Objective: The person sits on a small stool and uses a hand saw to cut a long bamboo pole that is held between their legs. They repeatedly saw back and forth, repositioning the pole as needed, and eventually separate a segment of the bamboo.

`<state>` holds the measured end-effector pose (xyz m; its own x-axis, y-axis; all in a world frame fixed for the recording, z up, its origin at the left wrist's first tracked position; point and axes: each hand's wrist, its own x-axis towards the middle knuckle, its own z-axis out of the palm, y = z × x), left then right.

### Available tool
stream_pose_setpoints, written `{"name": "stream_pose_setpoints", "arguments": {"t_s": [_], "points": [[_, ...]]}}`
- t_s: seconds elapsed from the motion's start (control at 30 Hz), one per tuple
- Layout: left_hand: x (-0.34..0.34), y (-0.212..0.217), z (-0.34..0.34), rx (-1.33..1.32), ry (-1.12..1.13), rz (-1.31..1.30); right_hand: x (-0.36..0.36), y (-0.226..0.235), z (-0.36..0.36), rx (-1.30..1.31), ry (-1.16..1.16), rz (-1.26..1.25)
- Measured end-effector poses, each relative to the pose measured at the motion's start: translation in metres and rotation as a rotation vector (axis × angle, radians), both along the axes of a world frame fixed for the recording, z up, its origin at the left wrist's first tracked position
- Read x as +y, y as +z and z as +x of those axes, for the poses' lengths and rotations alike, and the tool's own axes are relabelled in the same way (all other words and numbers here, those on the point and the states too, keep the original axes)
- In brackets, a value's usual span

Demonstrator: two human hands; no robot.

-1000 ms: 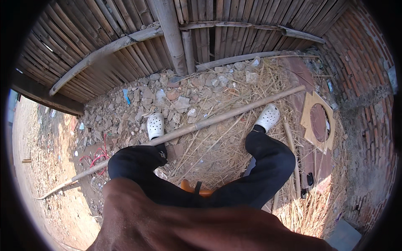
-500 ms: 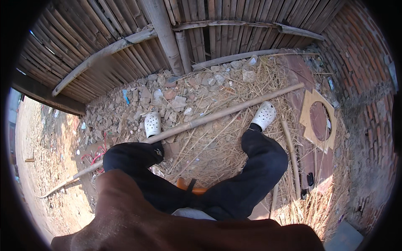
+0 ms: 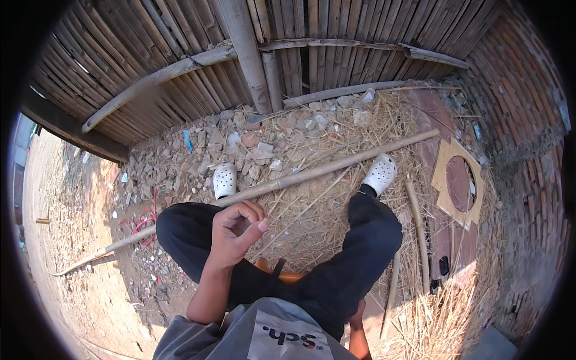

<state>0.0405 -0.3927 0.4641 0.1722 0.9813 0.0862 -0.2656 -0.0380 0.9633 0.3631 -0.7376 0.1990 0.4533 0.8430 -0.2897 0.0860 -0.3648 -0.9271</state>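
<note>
My left hand (image 3: pixel 235 235) is raised over my left thigh, its fingers curled in toward the thumb, and nothing shows in it. Beyond it a long bamboo pole (image 3: pixel 324 170) lies slantwise on the ground, passing just in front of my white clogs (image 3: pixel 380 174). My right hand (image 3: pixel 358 312) hangs low beside my right thigh; the leg hides most of it, so its fingers cannot be made out. Part of an orange seat-like thing (image 3: pixel 291 278) shows between my legs, with a dark strap on it.
A bamboo-slat wall (image 3: pixel 336 66) runs along the far side, a brick wall (image 3: pixel 522 108) along the right. Stones and rubble (image 3: pixel 204 144) lie at its foot, with straw (image 3: pixel 300 222) nearer. A board with a round hole (image 3: pixel 443 180), a short stick (image 3: pixel 417 228) and red string (image 3: pixel 144 222) lie about.
A dark arm and hand close to the camera covered the lower part; they have come down and away. My left hand now shows above my thigh, my right hand beside the right leg.
</note>
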Motion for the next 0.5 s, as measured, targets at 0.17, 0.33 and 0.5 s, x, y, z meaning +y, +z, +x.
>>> {"name": "stream_pose_setpoints", "arguments": {"t_s": [0.17,0.33,0.5], "points": [[-0.072,-0.125,-0.01,0.568,-0.345,-0.461,0.062,0.013,-0.005,0.398,0.013,-0.238],[-0.098,-0.129,-0.039,1.407,-0.756,0.301,0.086,0.006,-0.032,0.324,0.026,-0.351],[-0.048,-0.067,-0.063,1.424,-0.96,0.125,0.092,0.005,-0.032,0.203,0.069,-0.397]]}}
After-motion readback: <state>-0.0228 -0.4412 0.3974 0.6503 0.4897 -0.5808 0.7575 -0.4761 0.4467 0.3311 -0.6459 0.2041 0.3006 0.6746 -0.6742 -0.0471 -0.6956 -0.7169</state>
